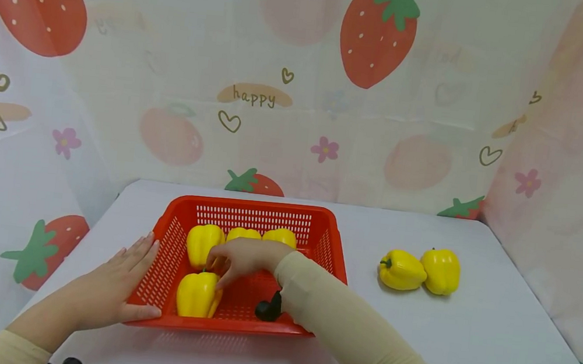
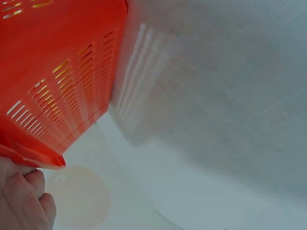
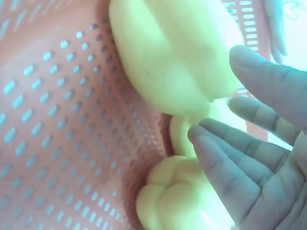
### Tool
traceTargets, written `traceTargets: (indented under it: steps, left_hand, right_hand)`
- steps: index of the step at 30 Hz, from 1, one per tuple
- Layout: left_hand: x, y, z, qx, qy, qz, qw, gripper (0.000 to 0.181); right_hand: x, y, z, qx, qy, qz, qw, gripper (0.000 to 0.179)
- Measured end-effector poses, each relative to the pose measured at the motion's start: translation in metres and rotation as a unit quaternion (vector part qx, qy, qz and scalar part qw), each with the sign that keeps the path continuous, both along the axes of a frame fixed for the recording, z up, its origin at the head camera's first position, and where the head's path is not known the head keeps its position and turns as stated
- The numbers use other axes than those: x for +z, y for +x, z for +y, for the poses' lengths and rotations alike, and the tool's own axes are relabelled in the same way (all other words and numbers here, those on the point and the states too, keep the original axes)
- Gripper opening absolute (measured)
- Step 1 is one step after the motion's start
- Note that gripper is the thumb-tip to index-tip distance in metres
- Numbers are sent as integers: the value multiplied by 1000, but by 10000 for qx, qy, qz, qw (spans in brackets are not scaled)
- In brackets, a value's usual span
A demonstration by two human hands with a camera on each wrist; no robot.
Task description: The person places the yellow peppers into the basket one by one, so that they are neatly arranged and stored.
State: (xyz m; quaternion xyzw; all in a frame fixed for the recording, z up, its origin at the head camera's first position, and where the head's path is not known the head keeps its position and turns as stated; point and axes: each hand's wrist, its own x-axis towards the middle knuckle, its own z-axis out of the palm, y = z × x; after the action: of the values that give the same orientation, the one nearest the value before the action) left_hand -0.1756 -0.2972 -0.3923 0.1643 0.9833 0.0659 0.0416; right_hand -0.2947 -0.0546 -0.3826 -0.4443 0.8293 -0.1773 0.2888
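A red plastic basket [image 1: 336, 268] with slotted walls holds several yellow bell peppers. Three of them, including the back-left pepper [image 1: 201, 241], line the rear half. Another, the front pepper [image 1: 193, 295], stands stem up near the front left. My right hand [image 1: 244, 256] reaches into the basket just behind and right of that front pepper. In the right wrist view its thumb lies against or very near a large pepper [image 3: 168, 52], while the other fingers extend loosely. My left hand [image 1: 107, 284] rests on the basket's left front corner, fingers extended along the left side and thumb on the front rim.
To the right of the basket, two more yellow peppers [image 1: 420, 270] lie side by side on the white table [image 1: 392, 344]. Strawberry-print cloth [image 1: 294, 41] encloses the table at the back and sides. A small black object [image 1: 270, 309] sits at my right cuff.
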Motion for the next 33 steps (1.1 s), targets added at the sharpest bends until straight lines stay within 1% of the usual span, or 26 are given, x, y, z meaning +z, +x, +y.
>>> traceTargets:
  steps: [6,9,13,20,24,29,33]
  left_hand:
    - [0,-1,0,-29,-4,28,10000,116]
    - [-1,-1,1,-45,-1,40,10000,116]
    - [-1,-1,0,-45,8,25,10000,116]
    - [-1,-1,-1,-183,60,110,9998,114]
    - [0,-1,0,-134,69,19,9999,115]
    - [0,-1,0,-43,58,-48,10000,117]
    - [0,-1,0,-64,80,-41,9999,116]
  right_hand:
    - [9,-2,6,10,-108,193,9998,44]
    - [14,-2,11,-47,-225,120,9997,44]
    - [21,-4,19,-208,-414,-101,9989,41]
    - [32,-6,36,-384,-701,-286,9964,37]
    - [39,-5,46,-511,-795,-351,9949,38]
    - [47,-4,60,-695,-877,-281,9933,43]
    - [53,-4,76,-735,-1000,-150,9922,40]
